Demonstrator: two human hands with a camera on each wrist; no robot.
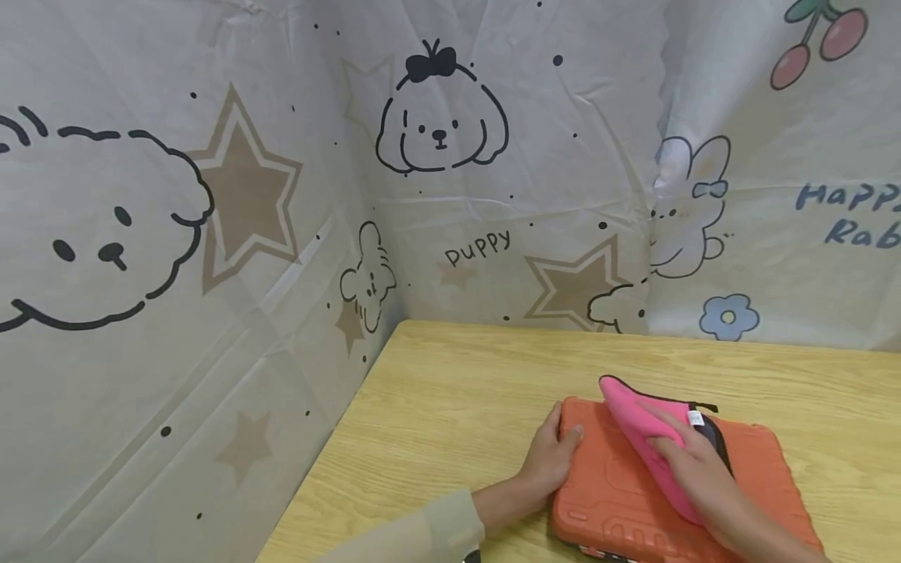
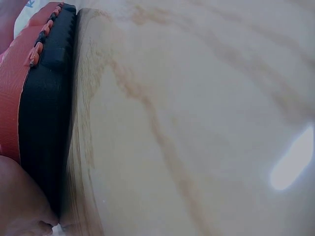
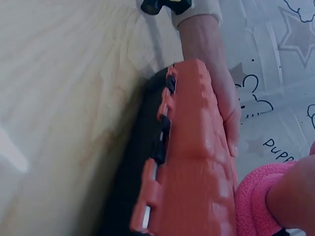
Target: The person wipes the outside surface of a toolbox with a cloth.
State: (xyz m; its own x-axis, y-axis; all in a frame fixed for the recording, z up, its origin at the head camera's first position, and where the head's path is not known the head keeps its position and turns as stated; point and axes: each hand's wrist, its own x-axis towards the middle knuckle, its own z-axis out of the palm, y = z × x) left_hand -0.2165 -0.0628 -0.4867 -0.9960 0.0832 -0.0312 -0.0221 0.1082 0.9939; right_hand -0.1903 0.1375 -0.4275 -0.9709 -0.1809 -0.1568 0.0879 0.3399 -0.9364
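An orange hard case (image 1: 598,489) with a black lower half lies closed on the wooden table. My left hand (image 1: 547,461) grips its left edge, thumb on the lid and fingers down the side. On top of the lid is a pink fleecy cloth (image 1: 628,414) with black trim and a white tag, folded up at the far end. My right hand (image 1: 693,461) holds this cloth against the lid, the thumb over the pink fabric. The right wrist view shows orange and black latches (image 3: 165,115) along the case's side, with the pink cloth at lower right.
Table surface (image 1: 450,375) surrounds the case on the left and far sides. Behind it hangs a pale curtain (image 1: 493,203) printed with puppies, stars and a rabbit. A small black device (image 3: 165,5) shows beside my left sleeve in the right wrist view.
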